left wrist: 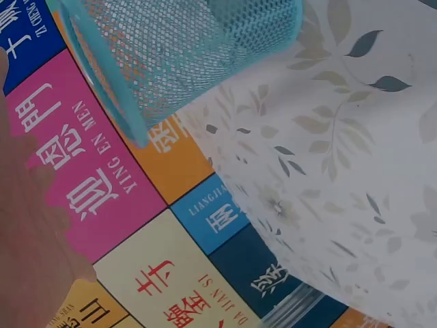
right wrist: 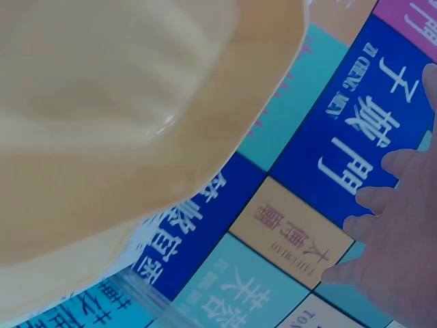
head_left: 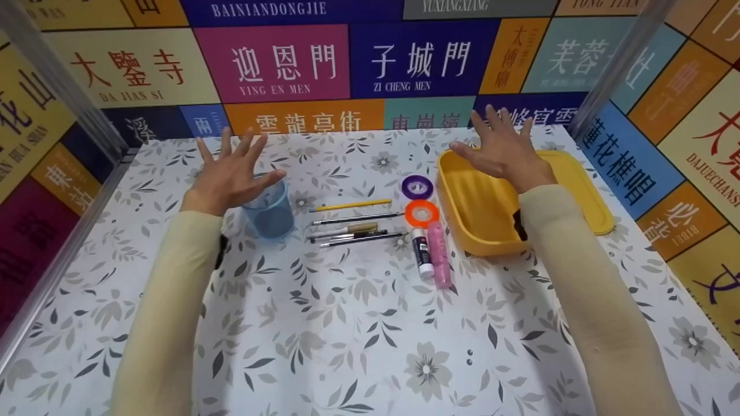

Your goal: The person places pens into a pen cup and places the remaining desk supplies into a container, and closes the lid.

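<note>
Sleeved forearms [head_left: 165,312] lie nearest the camera, extended over the floral-covered desk [head_left: 312,346], one at each side. From the left: the left hand [head_left: 228,176] is spread, fingers straight, holding nothing; it is raised near the blue mesh pen cup [head_left: 273,218], which stands upright on the desk; the left wrist view shows a gap between hand and cup. Right of the cup, a yellow pencil [head_left: 350,205], a dark striped pencil [head_left: 355,219] and a group of pens [head_left: 364,237] lie crosswise in near-parallel rows; next are a purple tape roll [head_left: 406,188], an orange tape roll [head_left: 411,214] in front of it, a glue stick [head_left: 422,254] and a pink tube [head_left: 441,257] side by side. Farther right stands the open yellow box [head_left: 480,248]; the right hand [head_left: 504,151] is raised above it, fingers spread, holding nothing; the yellow lid [head_left: 584,190] lies flat at the box's right.
</note>
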A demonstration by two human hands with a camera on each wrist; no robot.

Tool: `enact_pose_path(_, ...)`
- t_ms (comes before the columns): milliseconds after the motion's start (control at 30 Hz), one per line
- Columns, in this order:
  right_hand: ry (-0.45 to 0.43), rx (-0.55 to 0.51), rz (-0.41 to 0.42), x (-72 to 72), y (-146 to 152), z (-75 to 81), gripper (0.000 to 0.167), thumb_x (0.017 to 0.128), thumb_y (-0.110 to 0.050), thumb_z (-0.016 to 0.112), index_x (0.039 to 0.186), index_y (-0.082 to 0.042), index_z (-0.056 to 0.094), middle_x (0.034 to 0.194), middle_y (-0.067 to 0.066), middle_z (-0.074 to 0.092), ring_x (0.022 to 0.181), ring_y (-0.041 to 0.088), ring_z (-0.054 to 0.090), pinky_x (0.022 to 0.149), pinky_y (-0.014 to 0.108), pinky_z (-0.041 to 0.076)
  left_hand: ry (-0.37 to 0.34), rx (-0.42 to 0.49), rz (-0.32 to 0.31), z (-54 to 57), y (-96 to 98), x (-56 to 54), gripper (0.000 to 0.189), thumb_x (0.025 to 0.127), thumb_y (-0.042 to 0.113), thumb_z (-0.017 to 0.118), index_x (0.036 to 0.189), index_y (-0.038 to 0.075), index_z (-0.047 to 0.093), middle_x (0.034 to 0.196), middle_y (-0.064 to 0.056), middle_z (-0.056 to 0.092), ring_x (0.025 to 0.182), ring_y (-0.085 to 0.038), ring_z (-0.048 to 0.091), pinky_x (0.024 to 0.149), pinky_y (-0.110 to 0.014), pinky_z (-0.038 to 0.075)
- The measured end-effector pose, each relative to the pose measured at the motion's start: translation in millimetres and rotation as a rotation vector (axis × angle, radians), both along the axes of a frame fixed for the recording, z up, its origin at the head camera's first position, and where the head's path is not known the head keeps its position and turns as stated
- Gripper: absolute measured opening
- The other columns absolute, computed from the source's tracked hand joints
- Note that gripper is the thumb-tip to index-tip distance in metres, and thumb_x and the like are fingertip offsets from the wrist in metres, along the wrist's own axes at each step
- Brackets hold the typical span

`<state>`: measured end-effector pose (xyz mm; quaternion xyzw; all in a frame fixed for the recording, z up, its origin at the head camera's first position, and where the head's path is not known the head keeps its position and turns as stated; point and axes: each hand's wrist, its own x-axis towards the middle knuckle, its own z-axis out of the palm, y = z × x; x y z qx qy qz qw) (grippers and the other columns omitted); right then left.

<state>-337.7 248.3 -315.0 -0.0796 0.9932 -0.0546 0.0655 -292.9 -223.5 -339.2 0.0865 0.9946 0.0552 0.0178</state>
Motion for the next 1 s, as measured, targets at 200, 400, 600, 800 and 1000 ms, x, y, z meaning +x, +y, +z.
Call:
enact_pose_path(200, -0.005, -0.071, 0.035, 7.2, -7.5, -5.8, 0.094, 0.092, -0.080, 0.025, 0.162, -0.023, -0.001, 0.168, 0.010, -0.016, 0.154, 0.038, -0.021, 0.115, 0.068, -0.023, 0.006, 0.052, -0.033, -13.0, -0.2, 6.1, 0.098, 0.087, 0.085, 0.027, 0.162, 0.026, 0.008, 0.171, -0.007, 0.005, 0.154, -0.047, -0.009, 0.112, -0.077, -0.018)
enact_pose_path(400, 0.004, -0.115, 0.092, 17.1, -18.4, -12.5, 0.089, 0.093, -0.078, 0.026, 0.161, -0.027, -0.002, 0.170, 0.008, -0.009, 0.156, 0.036, -0.015, 0.121, 0.064, -0.017, 0.024, 0.202, -0.014, -22.2, -4.8, 12.8, 0.098, 0.086, 0.085, 0.034, 0.162, 0.029, 0.008, 0.171, -0.005, 0.004, 0.156, -0.041, -0.012, 0.112, -0.073, -0.023)
enact_pose_path(600, 0.021, -0.156, 0.124, 24.0, -29.9, -20.8, 0.087, 0.094, -0.076, 0.031, 0.162, -0.027, 0.008, 0.171, 0.008, 0.004, 0.157, 0.037, 0.001, 0.125, 0.064, -0.001, 0.034, 0.401, 0.035, -33.5, -8.2, 21.0, 0.097, 0.088, 0.075, 0.051, 0.162, 0.030, 0.008, 0.171, -0.009, 0.007, 0.157, -0.036, -0.012, 0.114, -0.067, -0.028)
enact_pose_path(800, 0.002, -0.207, 0.138, 29.5, -42.2, -29.7, 0.081, 0.095, -0.073, 0.034, 0.161, -0.027, 0.021, 0.167, 0.009, 0.021, 0.154, 0.037, 0.019, 0.125, 0.063, 0.015, 0.021, 0.561, 0.098, -45.7, -8.8, 30.5, 0.102, 0.087, 0.069, 0.059, 0.162, 0.028, 0.004, 0.171, -0.009, 0.006, 0.157, -0.037, -0.005, 0.120, -0.062, -0.022)
enact_pose_path(1000, -0.055, -0.237, 0.151, 35.5, -54.2, -35.7, 0.082, 0.094, -0.075, 0.033, 0.160, -0.027, 0.023, 0.168, 0.010, 0.021, 0.154, 0.035, 0.019, 0.126, 0.060, 0.017, 0.047, 0.712, 0.181, -59.3, -7.7, 38.5, 0.109, 0.084, 0.064, 0.068, 0.162, 0.029, -0.001, 0.171, -0.008, 0.006, 0.158, -0.036, 0.005, 0.125, -0.065, -0.001)
